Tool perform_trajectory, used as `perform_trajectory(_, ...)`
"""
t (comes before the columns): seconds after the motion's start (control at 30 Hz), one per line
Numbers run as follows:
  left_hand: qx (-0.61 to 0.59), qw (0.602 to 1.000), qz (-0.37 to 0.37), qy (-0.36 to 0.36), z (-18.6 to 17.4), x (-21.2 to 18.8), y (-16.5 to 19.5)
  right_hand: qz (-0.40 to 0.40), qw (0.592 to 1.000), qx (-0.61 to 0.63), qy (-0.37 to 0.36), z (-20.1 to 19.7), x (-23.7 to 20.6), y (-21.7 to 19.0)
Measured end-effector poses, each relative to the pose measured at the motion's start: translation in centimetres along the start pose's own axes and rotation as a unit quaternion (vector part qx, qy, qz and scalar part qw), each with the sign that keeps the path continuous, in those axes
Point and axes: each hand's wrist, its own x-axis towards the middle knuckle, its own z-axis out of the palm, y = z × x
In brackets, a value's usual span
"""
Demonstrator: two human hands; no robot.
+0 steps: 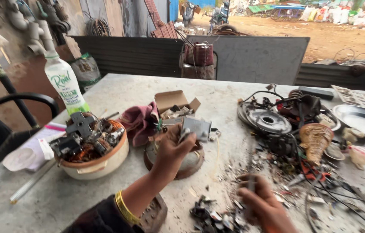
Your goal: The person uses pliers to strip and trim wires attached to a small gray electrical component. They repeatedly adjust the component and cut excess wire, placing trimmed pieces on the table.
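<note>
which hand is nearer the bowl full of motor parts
Left. The left hand is just right of the bowl, holding a small grey part. The right hand is farther right, over scattered scrap.

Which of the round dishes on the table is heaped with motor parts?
The cream plastic bowl at the left, beside the bottle. The steel plate at far right looks bare.

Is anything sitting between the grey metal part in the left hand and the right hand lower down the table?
Nothing solid stands between them. The left hand holds the grey metal part above a round rusty base. Between it and the blurred right hand there is only table surface strewn with small scrap bits.
</note>
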Motion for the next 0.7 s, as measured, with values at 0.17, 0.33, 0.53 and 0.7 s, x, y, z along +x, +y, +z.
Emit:
perform_trajectory(0.17, -0.002, 0.994, -0.104, -0.034, -1.6, -1.6, -2.7, 0.046, 0.986, 0.142, -0.072, -2.6, 1.0, -1.6)
perform_trajectory(0.33, -0.053, 0.986, -0.146, -0.051, 0.6, -3.0, -2.0, 0.066, 0.980, 0.070, -0.172, -3.6, 1.4, 1.2)
perform_trajectory(0.53, 0.022, 0.978, -0.205, -0.035, 1.9, -3.7, -0.2, 0.082, 0.986, -0.009, -0.143, -1.0, 0.7, 2.9)
perform_trajectory(0.7, 0.063, 0.986, -0.144, -0.059, 2.2, -3.9, 0.3, 0.127, 0.983, -0.053, -0.120, -0.9, 0.9, 4.7)
